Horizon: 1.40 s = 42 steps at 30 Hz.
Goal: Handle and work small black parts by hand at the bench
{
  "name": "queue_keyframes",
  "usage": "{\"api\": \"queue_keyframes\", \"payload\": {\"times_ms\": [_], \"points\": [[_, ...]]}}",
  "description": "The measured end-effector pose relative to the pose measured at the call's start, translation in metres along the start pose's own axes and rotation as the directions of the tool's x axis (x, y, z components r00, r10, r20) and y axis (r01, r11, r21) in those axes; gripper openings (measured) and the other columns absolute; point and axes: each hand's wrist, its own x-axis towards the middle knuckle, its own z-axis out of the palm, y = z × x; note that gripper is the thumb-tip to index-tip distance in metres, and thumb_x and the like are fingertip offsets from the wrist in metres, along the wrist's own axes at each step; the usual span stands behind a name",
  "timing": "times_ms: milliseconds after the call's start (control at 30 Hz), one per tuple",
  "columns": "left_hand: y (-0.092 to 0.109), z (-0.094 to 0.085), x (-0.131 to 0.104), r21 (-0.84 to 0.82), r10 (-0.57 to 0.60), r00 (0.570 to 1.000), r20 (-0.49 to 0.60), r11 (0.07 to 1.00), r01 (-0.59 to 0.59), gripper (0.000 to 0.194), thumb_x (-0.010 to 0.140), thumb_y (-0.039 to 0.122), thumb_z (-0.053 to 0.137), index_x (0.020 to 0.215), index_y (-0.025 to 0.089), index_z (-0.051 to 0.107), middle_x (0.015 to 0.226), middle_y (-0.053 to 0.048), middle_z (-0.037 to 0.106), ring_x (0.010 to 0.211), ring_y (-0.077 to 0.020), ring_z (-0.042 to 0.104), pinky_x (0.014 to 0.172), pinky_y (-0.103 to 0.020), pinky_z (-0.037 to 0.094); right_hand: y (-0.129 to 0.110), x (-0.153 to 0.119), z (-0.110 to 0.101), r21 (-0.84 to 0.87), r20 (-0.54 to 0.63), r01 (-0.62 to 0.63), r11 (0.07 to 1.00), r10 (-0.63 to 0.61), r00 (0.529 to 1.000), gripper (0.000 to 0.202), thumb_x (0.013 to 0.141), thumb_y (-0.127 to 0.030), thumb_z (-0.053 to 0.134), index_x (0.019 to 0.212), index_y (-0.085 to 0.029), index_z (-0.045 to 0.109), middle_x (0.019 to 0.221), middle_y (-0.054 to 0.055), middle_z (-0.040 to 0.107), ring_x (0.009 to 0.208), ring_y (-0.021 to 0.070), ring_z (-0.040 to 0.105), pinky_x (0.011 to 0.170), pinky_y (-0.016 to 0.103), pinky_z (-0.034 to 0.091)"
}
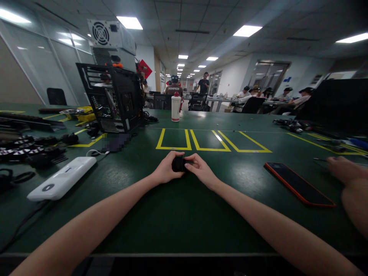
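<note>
Between my two hands is a small dark object (178, 164), roundish and black, whose kind I cannot make out. My left hand (167, 167) curls around its left side, thumb and fingers closed on it. From the right, the fingertips of my right hand (199, 168) pinch its edge. Both hands are just above or resting on the green table (172, 214), in front of yellow tape outlines (209, 149).
To the left lie a white power bank (64, 178) and black cables. An open computer case (115, 97) carries power supplies (112, 36). Behind the tape stands a white bottle (175, 109). At right are an orange-edged phone (299, 184) and another person's hand (345, 168).
</note>
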Motion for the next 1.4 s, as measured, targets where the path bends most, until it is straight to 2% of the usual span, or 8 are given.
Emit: {"api": "queue_keyframes", "payload": {"times_ms": [200, 400, 600, 800, 1033, 1267, 1400], "points": [[0.0005, 0.0007, 0.0002, 0.026, 0.009, 1.0, -0.005, 1.0, -0.009, 0.059, 0.06, 0.017, 0.066, 0.114, 0.02, 0.042, 0.11, -0.008, 0.05, 0.099, -0.0242, 0.051, 0.081, -0.039, 0.044, 0.0008, 0.0013, -0.0009, 0.025, 0.004, -0.037, 0.999, 0.037, 0.999, 0.035, 0.07, -0.024, 0.061, 0.102, -0.021, 0.048, 0.11, 0.005, 0.053, 0.106, 0.018, 0.052, 0.096, 0.039, 0.037], [0.0019, -0.0002, 0.0002, 0.019, 0.012, 1.0, 0.01, 1.0, -0.012, 0.06, 0.061, 0.016, 0.066, 0.115, 0.02, 0.041, 0.113, -0.009, 0.049, 0.099, -0.0245, 0.051, 0.082, -0.04, 0.043, 0.0031, -0.0003, -0.0016, 0.042, 0.04, 0.006, 0.999, -0.008, 0.999, 0.037, 0.063, -0.018, 0.067, 0.094, -0.022, 0.047, 0.102, 0.002, 0.054, 0.1, 0.0172, 0.055, 0.092, 0.039, 0.041], [0.0025, -0.001, 0.0, 0.038, 0.0, 1.0, 0.009, 0.999, 0.0, 0.06, 0.06, 0.017, 0.067, 0.115, 0.02, 0.042, 0.112, -0.009, 0.048, 0.1, -0.0249, 0.05, 0.081, -0.04, 0.044, 0.0022, 0.0003, -0.0009, 0.003, -0.008, 0.011, 1.0, -0.011, 1.0, 0.02, 0.074, -0.027, 0.057, 0.092, -0.022, 0.051, 0.095, 0.001, 0.055, 0.095, 0.0148, 0.055, 0.092, 0.036, 0.04], [0.0027, -0.0013, -0.0003, 0.035, 0.007, 1.0, 0.01, 0.999, -0.007, 0.06, 0.061, 0.017, 0.066, 0.115, 0.021, 0.041, 0.112, -0.008, 0.048, 0.101, -0.0247, 0.05, 0.081, -0.04, 0.044, 0.0013, 0.0005, -0.0021, 0.048, 0.023, -0.039, 0.998, 0.038, 0.999, 0.037, 0.069, -0.019, 0.062, 0.103, -0.021, 0.048, 0.11, 0.005, 0.052, 0.107, 0.0172, 0.051, 0.096, 0.037, 0.037], [0.001, -0.0006, -0.0002, 0.026, 0.011, 1.0, 0.014, 1.0, -0.011, 0.06, 0.061, 0.017, 0.066, 0.116, 0.02, 0.041, 0.113, -0.009, 0.048, 0.101, -0.0248, 0.05, 0.082, -0.041, 0.043, -0.0006, -0.0013, -0.0018, 0.064, 0.049, -0.022, 0.998, 0.019, 0.999, 0.038, 0.063, -0.013, 0.066, 0.093, -0.021, 0.046, 0.104, 0.002, 0.053, 0.1, 0.0167, 0.054, 0.091, 0.037, 0.042], [0.004, -0.0011, 0.0, 0.069, -0.01, 1.0, 0.014, 0.998, 0.009, 0.06, 0.061, 0.016, 0.066, 0.115, 0.019, 0.041, 0.112, -0.008, 0.048, 0.101, -0.0245, 0.049, 0.082, -0.039, 0.044, 0.0009, -0.0003, -0.0011, 0.038, -0.009, -0.011, 0.999, 0.011, 1.0, 0.021, 0.073, -0.024, 0.058, 0.091, -0.02, 0.049, 0.096, 0.002, 0.056, 0.093, 0.015, 0.057, 0.09, 0.037, 0.041], [0.005, -0.0016, -0.0002, 0.065, -0.008, 1.0, 0.022, 0.998, 0.006, 0.059, 0.062, 0.017, 0.066, 0.115, 0.019, 0.041, 0.113, -0.008, 0.048, 0.102, -0.0245, 0.049, 0.083, -0.04, 0.043, 0.0008, 0.0, -0.0019, 0.047, -0.02, -0.017, 0.999, 0.018, 1.0, 0.034, 0.069, -0.02, 0.061, 0.101, -0.021, 0.049, 0.107, 0.004, 0.055, 0.104, 0.0166, 0.053, 0.095, 0.037, 0.038]]}}
